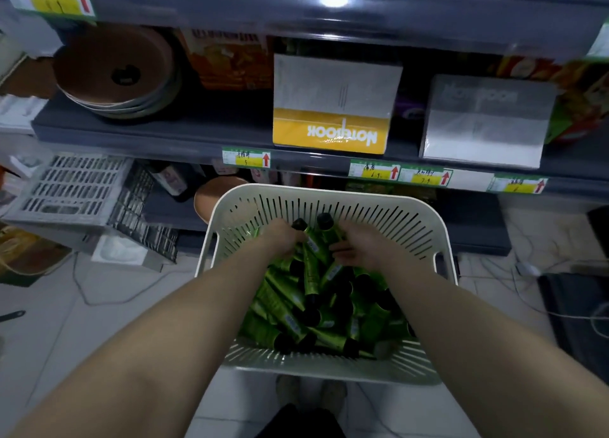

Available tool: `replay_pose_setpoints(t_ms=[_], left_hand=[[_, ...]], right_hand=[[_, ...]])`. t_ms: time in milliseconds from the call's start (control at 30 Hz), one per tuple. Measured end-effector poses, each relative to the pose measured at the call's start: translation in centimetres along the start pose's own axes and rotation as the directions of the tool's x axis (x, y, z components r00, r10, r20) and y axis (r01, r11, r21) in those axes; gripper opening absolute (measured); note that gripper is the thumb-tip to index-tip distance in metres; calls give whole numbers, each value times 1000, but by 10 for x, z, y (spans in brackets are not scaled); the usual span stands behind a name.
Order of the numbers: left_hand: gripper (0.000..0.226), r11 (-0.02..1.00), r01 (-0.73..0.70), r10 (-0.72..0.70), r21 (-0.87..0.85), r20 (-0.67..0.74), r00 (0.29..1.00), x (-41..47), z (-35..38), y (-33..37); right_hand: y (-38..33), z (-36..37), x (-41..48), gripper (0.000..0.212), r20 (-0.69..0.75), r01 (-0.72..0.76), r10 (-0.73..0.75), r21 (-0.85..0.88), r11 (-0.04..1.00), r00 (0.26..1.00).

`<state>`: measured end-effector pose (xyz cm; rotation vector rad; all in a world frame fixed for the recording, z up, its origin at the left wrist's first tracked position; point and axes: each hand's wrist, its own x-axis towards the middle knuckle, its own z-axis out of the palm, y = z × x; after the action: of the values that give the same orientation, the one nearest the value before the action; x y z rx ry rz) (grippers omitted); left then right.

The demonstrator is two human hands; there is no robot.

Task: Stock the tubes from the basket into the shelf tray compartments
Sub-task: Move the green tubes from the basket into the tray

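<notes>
Pale plastic basket (408, 226), slotted walls and rounded corners, sits before the dark shelf (197, 134) holding a loose heap of tubes (290, 305), glossy green with black caps; left hand (283, 236) grip clamped on first tube (311, 243), right hand (359, 249) grip clamped on second tube (329, 231).

2 bare forearms (184, 305), dark clothing (296, 421) lower down

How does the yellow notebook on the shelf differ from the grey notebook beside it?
The yellow notebook has a white cover with a bright yellow band and bold white lettering; the grey notebook is silver-grey all over with faint lettering. The yellow notebook's lettering sits at its near end, the grey notebook's at its far end. Both lie flat on the same shelf, side by side but apart.
</notes>
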<state>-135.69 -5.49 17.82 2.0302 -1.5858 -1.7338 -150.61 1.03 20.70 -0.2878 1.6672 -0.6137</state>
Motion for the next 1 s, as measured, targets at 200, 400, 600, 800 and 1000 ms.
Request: replay_pose_setpoints(t_ms=[200,400,600,800,1000], left_hand=[[19,974,53,-52,-220,9,999,9,12,3],[18,979,56,-46,-194,54,997,1,9,7],[14,995,29,-34,-95,-49,998,-50,4,29],[17,958,101,-91,-269,48,995,-138,-28,66],[10,829,151,-68,-539,170,983,-213,-66,93]], right_hand=[[12,-2,20,45,99,-48,39,87,995,994],[14,-4,14,39,94,-76,62,155,985,994],[4,-19,-30,15,168,9,-1,-49,999,986],[-43,-38,-118,54,386,271,-218,-87,959,896],[-97,-52,-210,25,457,504,-470,54,862,755]])
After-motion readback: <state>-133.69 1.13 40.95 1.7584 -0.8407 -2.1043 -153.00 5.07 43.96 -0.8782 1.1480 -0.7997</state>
